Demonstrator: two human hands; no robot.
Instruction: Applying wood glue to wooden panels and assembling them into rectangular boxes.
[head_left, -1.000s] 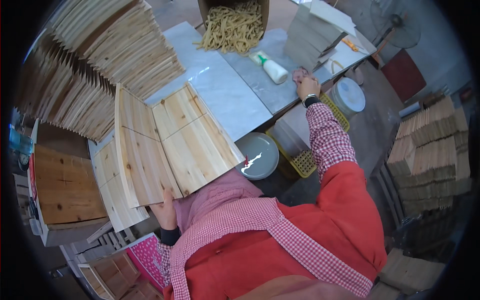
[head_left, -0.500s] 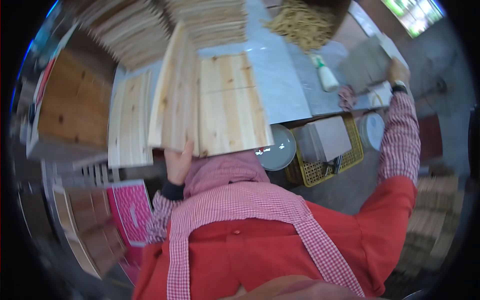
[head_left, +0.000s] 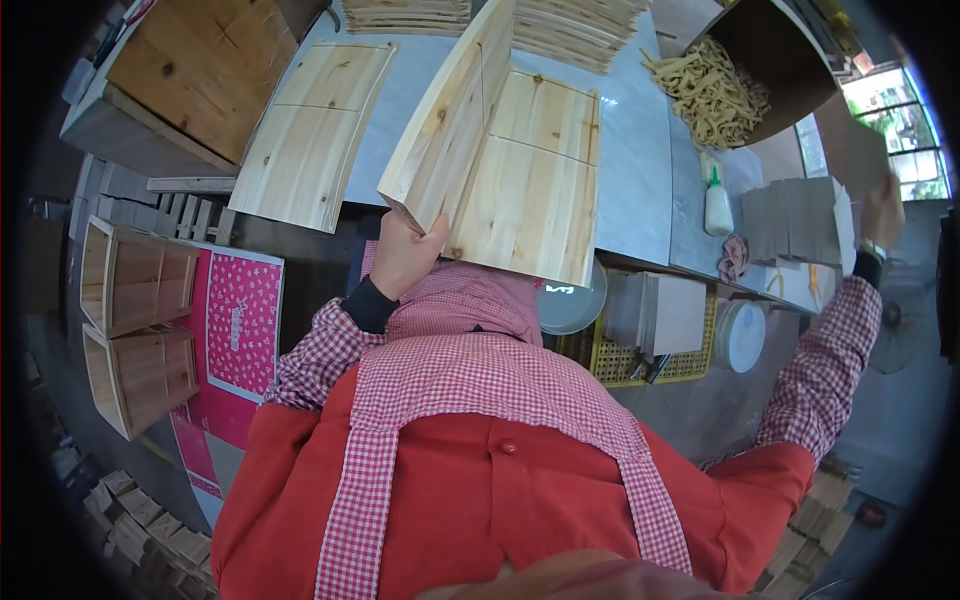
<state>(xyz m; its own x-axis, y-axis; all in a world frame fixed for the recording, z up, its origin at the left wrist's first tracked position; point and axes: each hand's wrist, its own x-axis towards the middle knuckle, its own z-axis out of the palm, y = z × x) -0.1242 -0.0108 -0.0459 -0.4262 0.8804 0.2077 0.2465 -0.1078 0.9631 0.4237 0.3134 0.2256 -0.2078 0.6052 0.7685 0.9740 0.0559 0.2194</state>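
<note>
My left hand (head_left: 408, 250) is closed on the near lower corner of a pale wooden board (head_left: 440, 125) with a groove across it, which it keeps tilted up on edge. Flat on the table beside it lies a second grooved board (head_left: 540, 185). Far to the right, my right hand (head_left: 882, 215) is raised, smeared by motion, and appears to grip a thin grey panel (head_left: 862, 155). Just left of that hand stands a stack of grey panels (head_left: 795, 220).
Another grooved board (head_left: 315, 120) lies at left by a wooden box (head_left: 195, 75). A container holds pale wooden strips (head_left: 712, 95). A glue bottle (head_left: 718, 205) and pink cloth (head_left: 733, 258) sit near the stack. Below the table edge are a yellow crate (head_left: 620, 362) and round tub (head_left: 742, 335).
My right hand has risen from the top of the grey stack, apparently with a thin panel. My left hand still holds the tilted board. The whole view has shifted.
</note>
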